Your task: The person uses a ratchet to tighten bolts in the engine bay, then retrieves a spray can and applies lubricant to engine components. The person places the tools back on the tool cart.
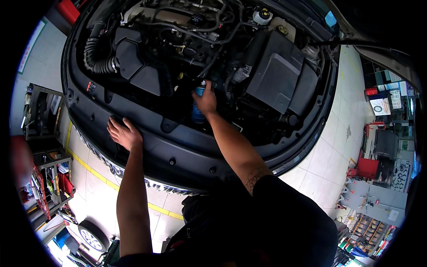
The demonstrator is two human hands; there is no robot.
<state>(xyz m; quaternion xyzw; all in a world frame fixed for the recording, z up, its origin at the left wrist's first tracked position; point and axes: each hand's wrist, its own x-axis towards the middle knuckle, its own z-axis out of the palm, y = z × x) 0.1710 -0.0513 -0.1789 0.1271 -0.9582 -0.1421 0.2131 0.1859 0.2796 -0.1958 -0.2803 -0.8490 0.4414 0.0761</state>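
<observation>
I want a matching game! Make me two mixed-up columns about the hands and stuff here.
1. Left hand
2. Right hand
3. Wheel
4. Yellow line

A. round, with silver spokes
B. resting on the black front panel
C. running along the pale floor
D. wrapped around a blue can

Pairs: 1-B, 2-D, 3-A, 4-C

Nothing legible, blue can [198,116] included. Small red-white label [91,87] on black front panel [191,144]; yellow-marked round cap [264,13], second yellow-marked cap [282,30] near it; green-edged sign [31,48] on pale wall [48,66] (lettering too small, tilted).
</observation>
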